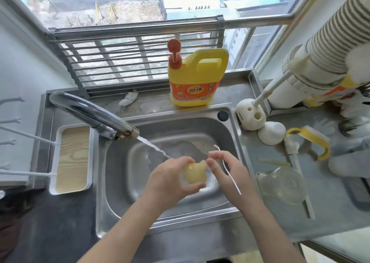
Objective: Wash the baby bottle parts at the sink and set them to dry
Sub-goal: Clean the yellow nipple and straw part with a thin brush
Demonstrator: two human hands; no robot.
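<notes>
Over the middle of the steel sink (232, 122), the left hand (170, 180) curls its fingers and thumb round a soft, yellowish bottle nipple (195, 172), cupping its wide base with the narrow tip pointing toward 2 o'clock. The right hand (228, 170) meets that tip from 3 o'clock, its thumb and fingertips pinched together against it. The same hand also holds a thin white wand (233, 179), which pokes out above the knuckles and slants down toward 5 o'clock; whether it carries bristles cannot be told. A chrome faucet (94, 115) reaches in from 10 o'clock, and its water stream (154, 145) falls at a slant to just beside the left hand's knuckles. At 12 o'clock of the sink, on the back ledge, stands a yellow dish soap jug (197, 78) with an orange pump, and a crumpled tissue (129, 98) lies at 11 o'clock. At 9 o'clock sits a white drying tray (56, 162) with a wood-grain floor. On the steel counter at 3 o'clock a clear glass bottle (282, 184) lies on its side. Beyond it, toward 2 o'clock, are a yellow handle ring (312, 142), a white dome cap (271, 132) and a white brush holder (250, 116) with a brush handle standing in it. A stack of striped paper cups (324, 42) leans in at 1 o'clock.
</notes>
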